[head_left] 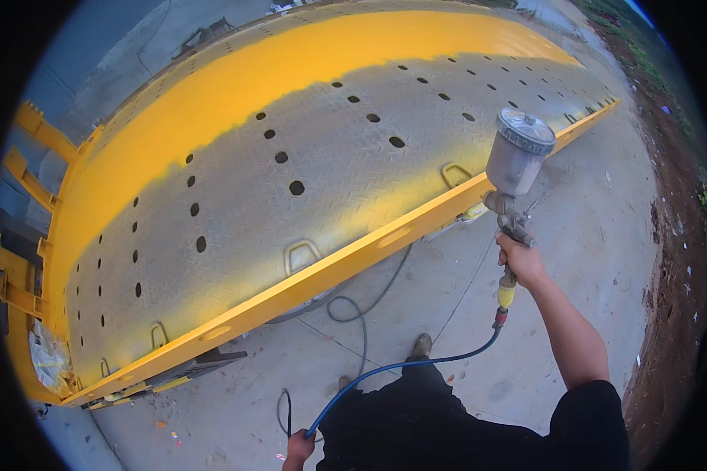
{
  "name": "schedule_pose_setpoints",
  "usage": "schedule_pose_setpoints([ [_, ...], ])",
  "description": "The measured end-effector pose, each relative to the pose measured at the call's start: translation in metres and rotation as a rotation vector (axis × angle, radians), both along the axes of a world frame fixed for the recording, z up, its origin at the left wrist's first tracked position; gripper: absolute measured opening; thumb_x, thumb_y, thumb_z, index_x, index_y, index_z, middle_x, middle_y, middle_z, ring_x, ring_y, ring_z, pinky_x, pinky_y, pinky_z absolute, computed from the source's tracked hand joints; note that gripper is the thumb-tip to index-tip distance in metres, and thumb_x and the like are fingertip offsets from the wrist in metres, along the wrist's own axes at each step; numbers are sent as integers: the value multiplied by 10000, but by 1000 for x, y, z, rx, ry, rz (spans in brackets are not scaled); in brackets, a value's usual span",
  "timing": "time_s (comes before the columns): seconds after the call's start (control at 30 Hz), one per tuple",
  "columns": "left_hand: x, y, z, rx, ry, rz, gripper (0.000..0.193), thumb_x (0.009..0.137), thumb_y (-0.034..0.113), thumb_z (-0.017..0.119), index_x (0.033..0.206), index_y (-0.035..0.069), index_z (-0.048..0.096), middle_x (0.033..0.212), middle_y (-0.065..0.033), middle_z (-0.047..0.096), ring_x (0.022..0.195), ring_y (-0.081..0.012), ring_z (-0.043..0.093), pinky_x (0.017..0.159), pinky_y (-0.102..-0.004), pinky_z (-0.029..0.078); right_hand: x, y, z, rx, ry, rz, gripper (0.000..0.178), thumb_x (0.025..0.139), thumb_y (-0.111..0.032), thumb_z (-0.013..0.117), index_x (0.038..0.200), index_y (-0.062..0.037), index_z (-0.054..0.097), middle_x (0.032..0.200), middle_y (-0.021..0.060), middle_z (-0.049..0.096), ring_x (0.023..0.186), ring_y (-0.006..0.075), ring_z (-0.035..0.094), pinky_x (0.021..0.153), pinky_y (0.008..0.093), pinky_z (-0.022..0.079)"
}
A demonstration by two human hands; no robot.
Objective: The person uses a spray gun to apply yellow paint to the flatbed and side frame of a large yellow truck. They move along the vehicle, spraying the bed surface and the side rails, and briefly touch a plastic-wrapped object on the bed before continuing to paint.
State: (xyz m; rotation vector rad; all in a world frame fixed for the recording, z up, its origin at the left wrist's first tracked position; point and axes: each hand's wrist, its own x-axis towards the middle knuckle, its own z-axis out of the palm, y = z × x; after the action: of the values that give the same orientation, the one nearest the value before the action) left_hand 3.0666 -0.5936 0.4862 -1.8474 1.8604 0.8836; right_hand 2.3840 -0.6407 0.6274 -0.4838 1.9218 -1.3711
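Note:
My right hand (520, 259) is closed round the handle of a paint spray gun (507, 216), which is held upright beside the flatbed's edge. On top of the gun sits a cup (518, 153) with a grey lid. A blue air hose (401, 365) runs from the coupling under the handle down to my left hand (299, 446), whose fingers are wrapped round it at the lower edge. In front of me lies a large steel flatbed deck (236, 184) with rows of oval holes. Its side rail and a wide far band are yellow; the tread plate between is mostly bare grey.
Metal loops (301, 256) stand up along the deck's near edge. A dark hose (363, 314) coils on the concrete floor (416, 314) by my feet. Yellow brackets (35, 177) jut out at the left end, near a plastic wrapping (49, 359). Brown soil (672, 314) borders the concrete on the right.

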Motion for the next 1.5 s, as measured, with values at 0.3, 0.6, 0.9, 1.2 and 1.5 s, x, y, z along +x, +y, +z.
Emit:
schedule_pose_setpoints([
  [0.3, 130, 25, -30, 91, -153, 107, 437, 858, 460, 562, 770, 47, 674, 746, -190, 666, 793, -368, 657, 715, -453, 496, 330, -61, -26, -464, 187, 512, 350, 798, -98, 633, 1120, -42, 509, 886, 199, 627, 811, 389, 617, 688, 423, 485],
  [0.6, 227, 5, -42, -27, 12, 40, 393, 881, 402, 557, 795, 51, 712, 693, -176, 662, 722, -352, 664, 657, -445, 496, 393, -76, -104, -596, 183, 433, 294, 797, -144, 653, 1066, -52, 576, 843, 161, 649, 759, 334, 632, 685, 375, 484],
  [0.9, 76, -46, -8, -50, -42, -71, 381, 882, 376, 576, 772, 17, 639, 704, -198, 636, 722, -388, 629, 650, -459, 472, 82, 9, -100, -486, -264, -151, 184, 896, -222, 580, 824, -61, 528, 603, 1, 474, 495, 84, 430, 481, 261, 353],
  [1.2, -18, -54, 22, -15, -13, -136, 376, 870, 368, 616, 744, 14, 612, 672, -207, 619, 658, -401, 621, 590, -469, 468, 26, 7, -145, -316, 28, -403, 205, 908, -224, 570, 783, -68, 526, 638, -4, 474, 511, 74, 425, 466, 256, 344],
  [1.5, 146, -42, 0, -56, -186, -129, 415, 889, 409, 552, 825, 10, 649, 789, -244, 651, 826, -438, 622, 737, -513, 482, 387, -77, -141, -730, 327, 398, 490, 640, -143, 705, 1091, -23, 557, 937, 150, 628, 807, 333, 641, 676, 354, 511],
])
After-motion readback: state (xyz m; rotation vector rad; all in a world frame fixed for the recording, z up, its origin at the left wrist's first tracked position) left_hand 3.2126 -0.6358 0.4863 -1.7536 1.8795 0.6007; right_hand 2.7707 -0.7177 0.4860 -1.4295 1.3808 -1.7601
